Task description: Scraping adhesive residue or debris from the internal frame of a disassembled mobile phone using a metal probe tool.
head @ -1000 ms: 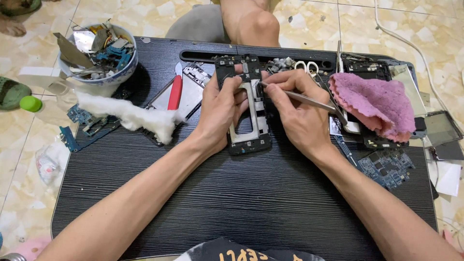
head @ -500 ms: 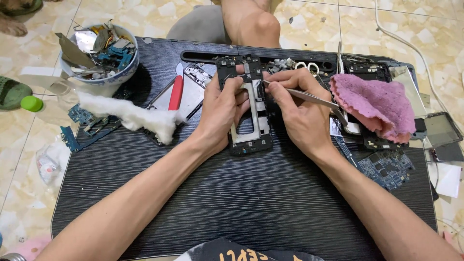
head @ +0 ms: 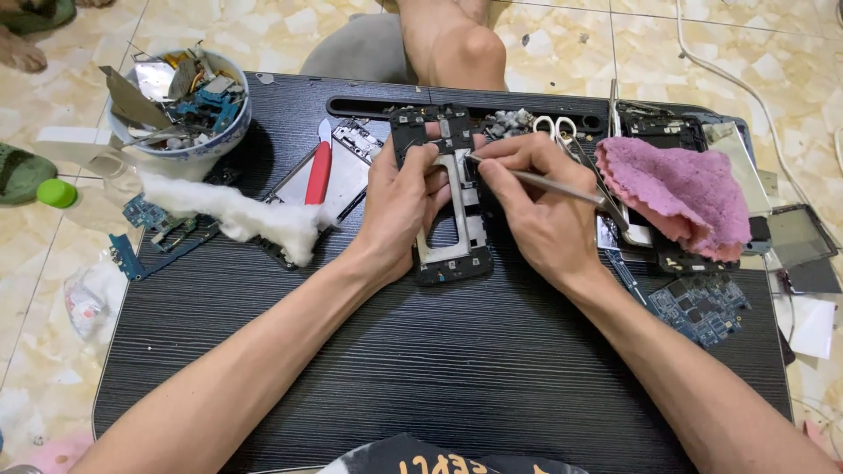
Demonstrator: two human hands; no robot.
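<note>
A low black wood-grain table [head: 439, 386] stands on a beige marbled tile floor [head: 773, 53].

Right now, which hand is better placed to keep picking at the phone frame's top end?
Right. The right hand already holds the metal tweezers, tip at the phone frame's upper part. The left hand grips the frame's left edge, steadying it.
</note>
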